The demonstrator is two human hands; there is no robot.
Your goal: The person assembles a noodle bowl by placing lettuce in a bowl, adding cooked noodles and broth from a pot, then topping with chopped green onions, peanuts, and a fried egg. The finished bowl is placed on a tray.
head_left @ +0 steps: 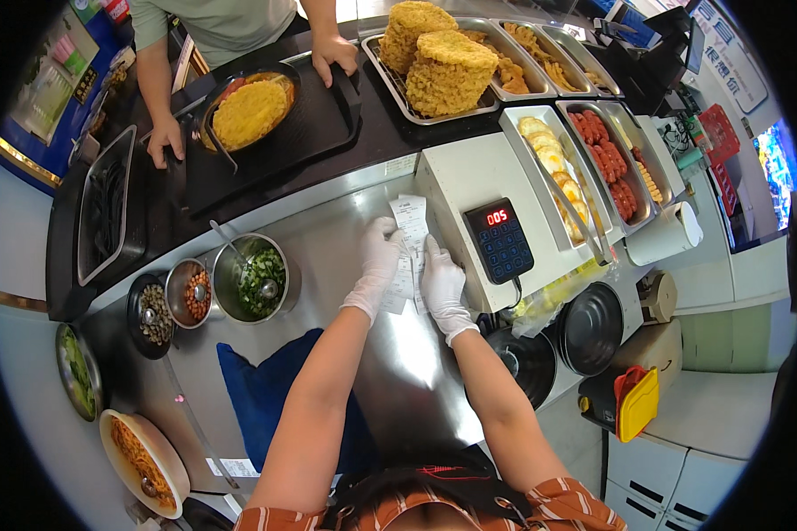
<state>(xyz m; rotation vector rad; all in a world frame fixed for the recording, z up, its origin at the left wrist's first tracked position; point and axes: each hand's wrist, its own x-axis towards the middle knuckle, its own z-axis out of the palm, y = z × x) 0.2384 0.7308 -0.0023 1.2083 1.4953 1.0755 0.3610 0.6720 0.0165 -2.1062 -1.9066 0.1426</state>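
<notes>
Printed paper receipts lie in long overlapping strips on the steel counter, against the side of a white box. My left hand, in a thin white glove, has its fingers curled closed on the strips' left edge. From the other side my right hand, gloved too, pinches the right edge, index finger along the paper. The fingertips partly cover the strips. Close to my right hand, a black keypad pager with a red lit display sits on the white box.
Across the counter a person's hands rest on a black tray bearing a bowl. Steel pans of fried food, eggs and sausages stand right. Left are a pot of chopped greens and a blue cloth.
</notes>
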